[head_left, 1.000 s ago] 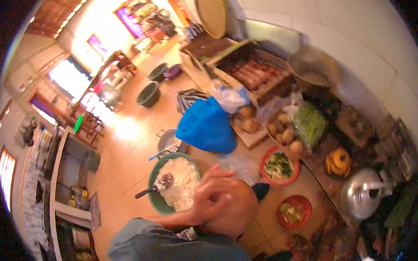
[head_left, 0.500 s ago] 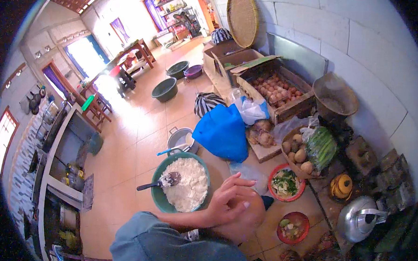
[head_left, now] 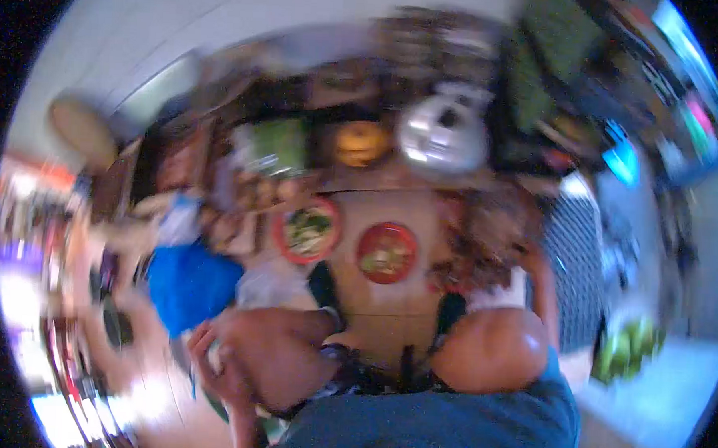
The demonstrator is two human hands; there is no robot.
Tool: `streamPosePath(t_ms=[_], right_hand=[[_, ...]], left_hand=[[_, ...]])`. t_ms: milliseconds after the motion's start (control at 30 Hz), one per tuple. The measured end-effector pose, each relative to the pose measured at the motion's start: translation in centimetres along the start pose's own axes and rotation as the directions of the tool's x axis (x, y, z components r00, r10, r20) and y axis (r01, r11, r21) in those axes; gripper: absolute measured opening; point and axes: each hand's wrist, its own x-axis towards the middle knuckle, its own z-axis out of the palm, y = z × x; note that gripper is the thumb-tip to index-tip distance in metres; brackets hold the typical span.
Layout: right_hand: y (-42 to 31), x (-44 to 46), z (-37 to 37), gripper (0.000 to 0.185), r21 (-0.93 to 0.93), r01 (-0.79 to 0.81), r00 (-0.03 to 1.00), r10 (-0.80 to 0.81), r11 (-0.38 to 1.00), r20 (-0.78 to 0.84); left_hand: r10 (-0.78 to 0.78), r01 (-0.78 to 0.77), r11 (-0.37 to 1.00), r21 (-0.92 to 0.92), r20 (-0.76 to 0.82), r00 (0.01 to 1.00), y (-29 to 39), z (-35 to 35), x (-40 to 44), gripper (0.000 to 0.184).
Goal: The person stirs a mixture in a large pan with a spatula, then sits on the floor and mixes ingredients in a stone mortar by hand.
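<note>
Left hand, in the head view, curls loosely beside a bent knee; blur hides any hold. The right hand seems to reach to a brown pile, right of the red bowl; its grip cannot be told.

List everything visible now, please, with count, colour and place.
Plate: one, red-rimmed, ahead of left knee
Bowl: one, red, right of plate
Kettle: one, silver, beyond bowl
Pot: one, yellow, left of kettle
Greens: one bag, green, left of pot
Blue bag: one, blue, beyond left hand
White bag: one, whitish, beyond blue bag
Tray: one, tan, far left
Pile: one, brown, right of bowl
Others: too blurred to count
Knees: two, bare
Left hand: one, at left knee, grip blurred
Right hand: one, at pile, grip blurred
</note>
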Motion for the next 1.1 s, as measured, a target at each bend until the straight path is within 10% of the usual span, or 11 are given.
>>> streamPosePath(t_ms=[200,300,500,700,800,867,900,933,1000,1033,1100], right_hand=[[-4.0,1.1,3.4,0.051,-0.543,0.112,0.925,-0.287,0.832,-0.249],[-0.9,5.0,1.0,0.049,0.224,0.243,0.966,-0.215,0.944,-0.142],[4.1,7.6,-5.0,0.044,0.383,-0.005,1.000,0.013,0.924,-0.020],[-1.1,4.7,3.5,0.043,-0.521,0.089,0.846,-0.341,0.849,-0.410],[2.6,7.8,-0.9,0.047,0.530,-0.130,0.969,-0.004,0.838,0.245],[2.3,5.9,-2.9,0.050,0.373,0.077,0.982,-0.134,0.924,0.130],[1.6,4.3,-4.2,0.051,0.281,0.176,0.975,-0.206,0.944,0.083],[-2.0,2.2,-5.6,0.051,-0.092,-0.024,0.954,0.051,0.995,0.296],[-5.4,0.3,-1.0,0.051,-0.179,-0.075,0.973,0.111,0.981,0.201],[-5.0,0.2,0.6,0.050,-0.211,-0.046,0.978,0.086,0.976,0.189],[-3.2,2.0,3.0,0.048,-0.264,0.067,0.982,-0.017,0.962,0.187]], left_hand=[[0.246,-0.227,0.956,-0.184,0.090,0.965,2.0,4.4,1.6,0.032],[0.192,-0.010,0.827,-0.562,0.266,0.945,7.3,12.8,1.7,0.033],[0.039,0.613,0.621,-0.489,0.800,0.599,10.5,32.1,-7.2,0.040],[0.019,0.909,0.413,-0.053,0.999,0.049,11.4,49.3,-16.4,0.055],[0.091,0.475,0.867,-0.152,0.985,0.148,9.2,57.6,-21.2,0.062],[0.313,-0.340,0.917,-0.210,0.906,0.286,6.5,62.8,-25.4,0.068],[0.350,-0.848,0.508,0.150,0.864,0.363,6.2,63.1,-25.5,0.067],[0.383,-0.844,-0.140,0.518,0.814,0.436,6.1,63.2,-25.6,0.067],[0.346,-0.927,0.037,0.372,0.866,0.361,5.9,62.8,-25.4,0.067],[0.292,-0.881,0.439,0.174,0.900,0.323,5.5,62.0,-25.3,0.067],[0.130,-0.016,0.992,-0.129,0.977,0.172,4.8,60.8,-25.2,0.067]])
